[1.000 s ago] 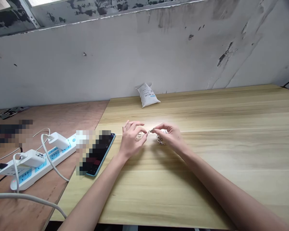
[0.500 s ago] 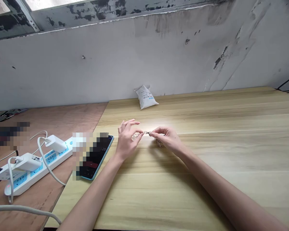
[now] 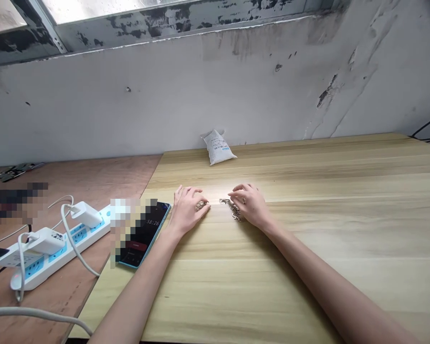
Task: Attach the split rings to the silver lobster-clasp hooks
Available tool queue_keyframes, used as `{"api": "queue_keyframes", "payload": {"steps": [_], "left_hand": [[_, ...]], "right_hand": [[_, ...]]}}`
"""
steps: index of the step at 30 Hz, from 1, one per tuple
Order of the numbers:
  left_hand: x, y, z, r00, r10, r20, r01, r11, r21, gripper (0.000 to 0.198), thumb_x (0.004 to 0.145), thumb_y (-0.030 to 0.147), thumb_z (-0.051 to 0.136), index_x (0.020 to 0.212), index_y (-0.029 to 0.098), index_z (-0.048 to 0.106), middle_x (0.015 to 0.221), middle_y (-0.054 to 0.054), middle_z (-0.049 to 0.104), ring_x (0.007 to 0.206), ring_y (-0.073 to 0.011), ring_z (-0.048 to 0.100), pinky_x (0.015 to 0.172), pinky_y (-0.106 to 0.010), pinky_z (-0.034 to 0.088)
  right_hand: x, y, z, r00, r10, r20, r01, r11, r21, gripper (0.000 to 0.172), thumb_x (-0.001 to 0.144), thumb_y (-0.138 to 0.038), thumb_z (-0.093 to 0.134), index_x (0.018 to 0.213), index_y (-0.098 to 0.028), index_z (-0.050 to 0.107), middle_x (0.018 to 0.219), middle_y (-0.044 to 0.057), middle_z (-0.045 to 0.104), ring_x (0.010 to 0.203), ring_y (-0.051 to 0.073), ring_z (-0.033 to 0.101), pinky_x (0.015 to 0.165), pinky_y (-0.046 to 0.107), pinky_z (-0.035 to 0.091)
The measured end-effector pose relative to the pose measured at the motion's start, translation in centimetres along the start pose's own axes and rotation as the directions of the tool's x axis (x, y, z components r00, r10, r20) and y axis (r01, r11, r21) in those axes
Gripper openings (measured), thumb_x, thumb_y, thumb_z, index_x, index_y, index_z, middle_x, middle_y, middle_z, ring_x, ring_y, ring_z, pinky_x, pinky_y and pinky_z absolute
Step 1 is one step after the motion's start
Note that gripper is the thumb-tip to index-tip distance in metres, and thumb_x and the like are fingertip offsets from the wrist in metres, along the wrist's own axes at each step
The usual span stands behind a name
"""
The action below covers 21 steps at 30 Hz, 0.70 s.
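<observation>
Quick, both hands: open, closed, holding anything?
Left hand: open, fingertips on the rings.
Right hand: curled over the clasps; grip cannot be told.

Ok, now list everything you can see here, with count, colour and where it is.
light table: one, pale wood, centre and right
brown table: one, reddish brown, adjoining on the left
pouch: one, white with blue print, against the wall on the light table
phone: one, dark screen, blue edge, light table's left edge
power strip: one, white with blue sockets, on the brown table
chargers: two, white, plugged into the strip
metal rings: small heap, too small to count, by the left fingers
metal clasps: small heap, by the right fingers
left hand: palm down on the light table
right hand: palm down on the light table
</observation>
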<state>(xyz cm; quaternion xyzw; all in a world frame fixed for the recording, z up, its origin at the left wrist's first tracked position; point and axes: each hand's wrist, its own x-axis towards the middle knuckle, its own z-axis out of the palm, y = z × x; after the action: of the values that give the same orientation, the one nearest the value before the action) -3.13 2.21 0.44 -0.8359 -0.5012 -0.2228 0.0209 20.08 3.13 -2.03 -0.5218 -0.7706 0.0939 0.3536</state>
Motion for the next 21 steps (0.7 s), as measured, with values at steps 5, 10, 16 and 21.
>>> {"api": "queue_keyframes", "payload": {"steps": [5, 10, 16, 21], "left_hand": [[0.0, 0.0, 0.2, 0.999, 0.031, -0.011, -0.031, 0.999, -0.008, 0.013, 0.088, 0.028, 0.059, 0.082, 0.025, 0.071, 0.101, -0.003, 0.069, 0.104, -0.0238, 0.057, 0.111, -0.058, 0.021], [0.2, 0.1, 0.2, 0.997, 0.024, -0.074, -0.031, 0.995, -0.094, 0.011, 0.084, 0.024, 0.062, 0.075, 0.024, 0.069, 0.095, -0.001, 0.072, 0.099, -0.0224, 0.06, 0.112, -0.056, 0.022], [0.1, 1.0, 1.0, 0.994, -0.072, -0.077, 0.042, 0.942, -0.334, 0.008, 0.08, 0.028, 0.068, 0.073, 0.025, 0.068, 0.088, 0.001, 0.075, 0.094, -0.0205, 0.065, 0.111, -0.054, 0.024], [0.0, 1.6, 1.3, 0.996, -0.069, -0.05, 0.044, 0.918, -0.395, 0.011, 0.079, 0.03, 0.07, 0.071, 0.023, 0.066, 0.08, 0.002, 0.073, 0.086, -0.0187, 0.066, 0.112, -0.051, 0.026]], "right_hand": [[0.2, 1.1, -2.2, 0.98, -0.118, 0.16, 0.129, 0.99, -0.059, 0.019, 0.088, -0.019, 0.058, 0.094, -0.024, 0.075, 0.094, 0.007, 0.069, 0.095, 0.024, 0.056, 0.08, 0.038, 0.04], [0.1, 0.9, -2.9, 0.95, -0.191, 0.248, 0.234, 0.96, -0.157, 0.017, 0.088, -0.02, 0.06, 0.091, -0.026, 0.075, 0.093, 0.006, 0.069, 0.09, 0.022, 0.056, 0.078, 0.036, 0.037], [0.1, 0.1, -2.3, 0.941, -0.246, 0.232, 0.296, 0.932, -0.211, 0.018, 0.086, -0.017, 0.061, 0.079, -0.025, 0.075, 0.086, 0.005, 0.069, 0.086, 0.022, 0.056, 0.087, 0.039, 0.034], [0.1, -0.2, -2.1, 0.952, -0.209, 0.225, 0.261, 0.937, -0.233, 0.015, 0.085, -0.018, 0.061, 0.077, -0.023, 0.072, 0.081, 0.005, 0.069, 0.084, 0.021, 0.057, 0.093, 0.041, 0.034]]}}
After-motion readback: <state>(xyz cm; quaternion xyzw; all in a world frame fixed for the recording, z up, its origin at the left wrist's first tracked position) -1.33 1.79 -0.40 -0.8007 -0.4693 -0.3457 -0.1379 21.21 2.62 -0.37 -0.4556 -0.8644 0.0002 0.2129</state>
